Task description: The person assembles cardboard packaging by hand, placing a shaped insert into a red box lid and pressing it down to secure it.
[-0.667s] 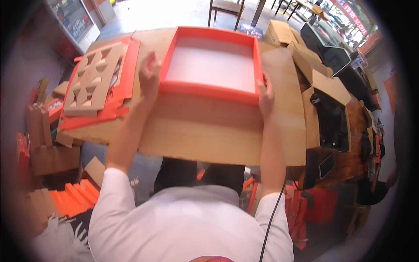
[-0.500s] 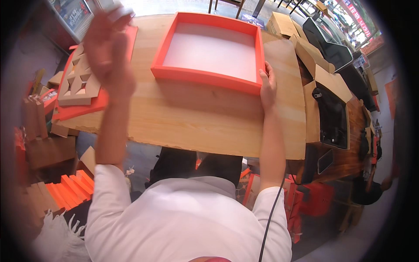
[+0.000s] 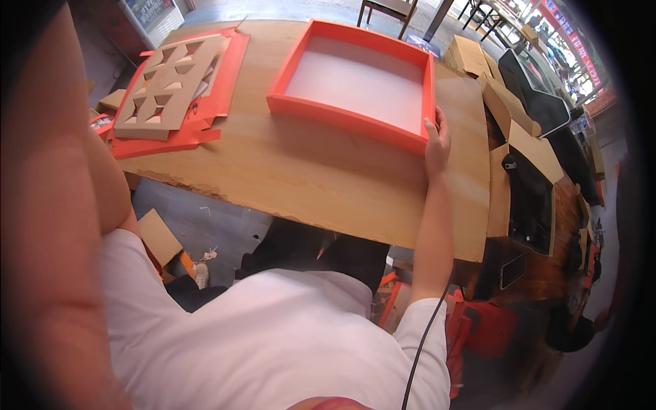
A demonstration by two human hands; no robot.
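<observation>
A shallow red box tray (image 3: pixel 345 121) with a white inside (image 3: pixel 359 78) rests on the wooden table, its open side up. My right hand (image 3: pixel 438 142) grips its right wall near the front corner, the thumb at the rim and the fingers along the outside. My left arm is bent and raised at the left edge, large and blurred close to the camera. No left hand shows. On the table's left lies a flat red cardboard sheet (image 3: pixel 231 78) with cut flaps, and a brown cardboard insert (image 3: pixel 179 102) with folded cutouts sits on it.
Opened cardboard boxes (image 3: pixel 526 143) stand along the table's right side, one holding a black item (image 3: pixel 527 198). A phone (image 3: pixel 512 270) lies on a dark wooden surface nearby. The table's front edge (image 3: pixel 225 199) is chipped. A chair (image 3: pixel 389 12) stands beyond the table.
My left hand has left the view as the arm swung back toward the camera. The view has shifted, so the table's things appear farther right. My right hand keeps its hold.
</observation>
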